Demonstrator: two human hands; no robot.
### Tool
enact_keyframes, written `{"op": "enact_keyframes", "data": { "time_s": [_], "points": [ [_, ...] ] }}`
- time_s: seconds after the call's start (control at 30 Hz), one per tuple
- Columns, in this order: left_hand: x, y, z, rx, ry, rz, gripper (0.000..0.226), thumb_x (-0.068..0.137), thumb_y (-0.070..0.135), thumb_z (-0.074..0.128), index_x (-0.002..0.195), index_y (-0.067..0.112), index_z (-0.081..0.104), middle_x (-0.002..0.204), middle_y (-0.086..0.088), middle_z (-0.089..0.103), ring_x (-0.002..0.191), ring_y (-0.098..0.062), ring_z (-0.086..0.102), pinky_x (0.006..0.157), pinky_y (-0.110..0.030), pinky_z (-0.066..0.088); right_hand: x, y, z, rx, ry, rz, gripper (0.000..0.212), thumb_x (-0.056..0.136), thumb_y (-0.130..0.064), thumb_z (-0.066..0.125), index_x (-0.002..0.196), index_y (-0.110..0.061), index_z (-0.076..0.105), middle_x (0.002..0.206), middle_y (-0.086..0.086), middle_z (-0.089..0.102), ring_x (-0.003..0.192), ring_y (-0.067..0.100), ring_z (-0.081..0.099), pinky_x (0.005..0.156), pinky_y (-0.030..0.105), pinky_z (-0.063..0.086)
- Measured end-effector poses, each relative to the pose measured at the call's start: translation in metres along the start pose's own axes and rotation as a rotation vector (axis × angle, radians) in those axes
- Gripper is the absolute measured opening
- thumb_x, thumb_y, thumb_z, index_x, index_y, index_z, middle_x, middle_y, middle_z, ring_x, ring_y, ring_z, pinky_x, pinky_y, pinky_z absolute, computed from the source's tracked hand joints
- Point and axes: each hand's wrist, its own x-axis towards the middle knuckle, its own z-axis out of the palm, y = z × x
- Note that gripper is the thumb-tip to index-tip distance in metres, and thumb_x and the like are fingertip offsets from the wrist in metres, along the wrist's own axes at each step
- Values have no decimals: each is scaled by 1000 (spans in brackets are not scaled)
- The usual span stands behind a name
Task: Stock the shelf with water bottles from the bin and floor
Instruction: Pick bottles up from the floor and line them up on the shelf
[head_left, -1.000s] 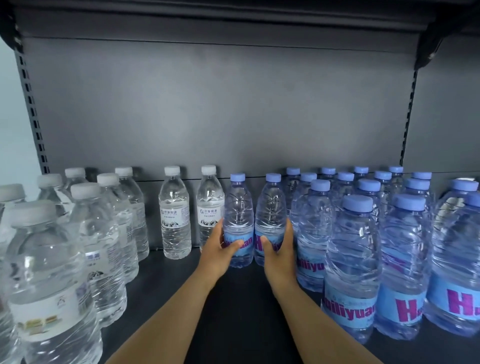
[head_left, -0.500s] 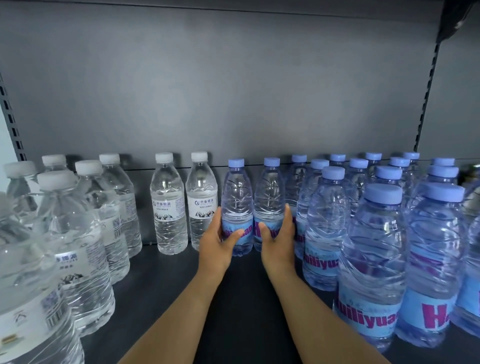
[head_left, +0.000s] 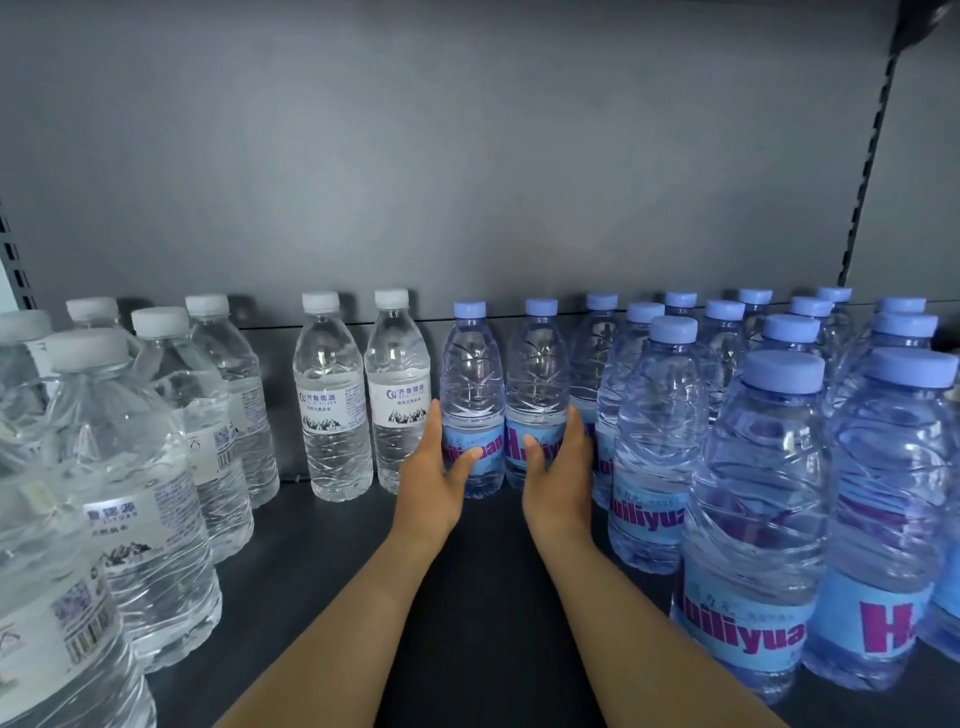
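At the back of the shelf (head_left: 467, 597), the left hand (head_left: 434, 473) and right hand (head_left: 558, 467) each hold one blue-capped bottle (head_left: 470, 395), fingers curled around it, standing upright. Placing seems finished; next, I think, release them gently.

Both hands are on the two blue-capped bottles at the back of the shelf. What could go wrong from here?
1. The left hand grips a blue-capped bottle that stands right beside a white-capped clear bottle; a sideways nudge could topple the latter.
2. The right hand grips the second blue-capped bottle, hard against the packed blue-capped rows; pulling out could drag them along.
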Motion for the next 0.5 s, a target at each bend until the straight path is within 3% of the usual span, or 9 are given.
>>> {"op": "enact_keyframes", "data": {
  "time_s": [0.1,0.23,0.37,0.5],
  "points": [
    [0,-3,1,-13,23,-9,73,90,13,59,149,19,17,138,1,48,124,-10,47,102,-23,39,0,2,0,-22,1,-9,62,97,-22,48,149,-27,15,154,0,26,141,15,26,115,36,27],
    [1,-7,1,-62,46,-28,72,87,11,62,148,21,23,138,-2,50,123,-10,51,104,-29,43,2,5,1,-24,-1,-7,62,97,-21,47,149,-28,15,153,0,28,140,15,28,113,35,29],
    [2,-4,0,-100,58,-42,70,85,7,64,145,18,30,136,-1,52,122,-10,53,102,-25,43,3,6,2,-23,-2,3,62,97,-20,47,149,-28,15,154,1,27,141,16,27,114,37,28],
    [2,6,-2,-31,100,-47,69,82,7,68,143,14,37,128,-3,60,115,-12,58,101,-33,47,1,4,1,-21,5,5,63,97,-18,47,150,-26,14,154,3,27,141,17,27,112,33,26]
  ]
}}
